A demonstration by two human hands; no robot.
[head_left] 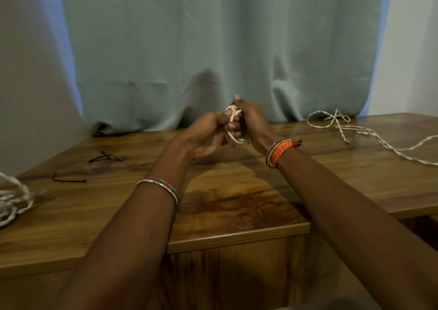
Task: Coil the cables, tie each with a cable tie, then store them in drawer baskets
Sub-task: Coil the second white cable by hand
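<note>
A small coil of cream cable (231, 136) is held above the middle of the wooden table (237, 191). My left hand (208, 134) grips its left side, thumb on top of the loops. My right hand (251, 120) curls round its right side, fingers wrapped through the coil. A loose twisted white cable (369, 136) lies spread over the table's right part. Another bundle of twisted white cable (14, 198) lies at the left edge. Black cable ties (107, 157) lie at the left, and one more black cable tie (68, 180) sits nearer me.
A grey-green curtain (213, 49) hangs right behind the table's far edge. The table front steps back on the right (355, 212). Below the front edge is a wooden cabinet face (237, 262).
</note>
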